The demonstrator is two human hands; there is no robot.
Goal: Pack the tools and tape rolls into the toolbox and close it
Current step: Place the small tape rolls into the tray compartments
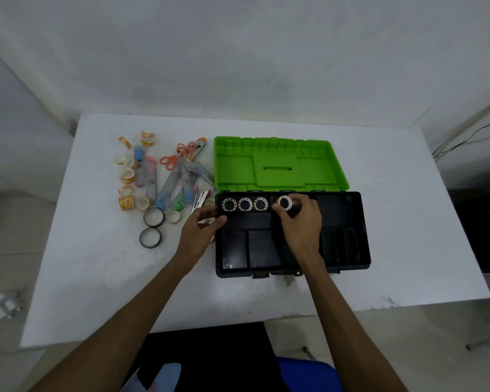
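- A black plastic toolbox base (343, 241) with a divided tray lies open on the white worktop (96, 278), its bright green plastic lid (235, 168) folded flat behind it.
- Three small tape rolls with white cores (245, 204) stand in a row in the tray's far left compartment, side by side.
- The right hand (301, 222) reaches into the tray and pinches a fourth small white-cored tape roll (284, 202) between curled fingers, just to the right of that row, at the far edge of the tray.
- The left hand (200, 233) rests at the toolbox's left rim, fingers curled around a pale tape roll (207, 221) that is mostly hidden under them.
- Left of the toolbox lies a loose heap: orange-handled scissors (178, 155), several cutters in clear packaging (176, 182), and small yellow-and-clear tape rolls (126, 200) scattered along the heap's left side.
- Two black tape rolls (150, 237) lie flat on the worktop near the left hand, one just behind the other.
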